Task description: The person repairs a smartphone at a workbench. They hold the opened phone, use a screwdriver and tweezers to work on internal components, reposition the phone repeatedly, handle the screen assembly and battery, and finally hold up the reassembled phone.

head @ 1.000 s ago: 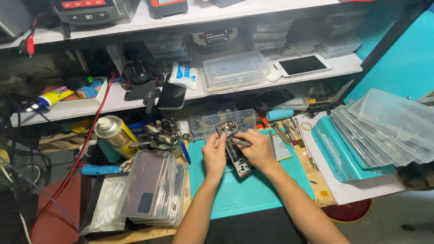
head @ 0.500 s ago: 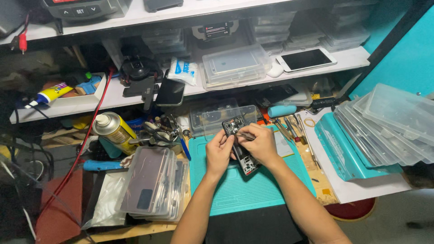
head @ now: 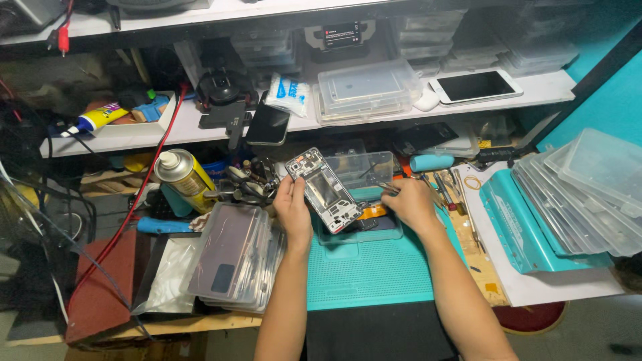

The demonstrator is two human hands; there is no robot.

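Left hand (head: 294, 210) is curled shut around the edge of an opened phone (head: 324, 189), holding it tilted up off the teal work mat (head: 374, 274), bare insides facing the camera, so this looks like the inspection or part-picking stage of a repair. Right hand (head: 409, 202) rests loosely closed just beside the phone, fingers pinched on what seems to be thin tweezers (head: 384, 187), though the tool is too small to be sure of. The likely next move calls for a steady tip into the frame with the phone kept from wobbling. Behind the hands, at the mat's far edge, sits a clear plastic box (head: 366, 167). Toward the bench's left side lie a stack of phone back covers (head: 231, 257) and a yellow spray can (head: 185, 178). Over on the right edge, clear trays (head: 588, 194) pile on a teal case (head: 518, 224). Up on the shelf, a white tablet (head: 476, 85) lies flat.
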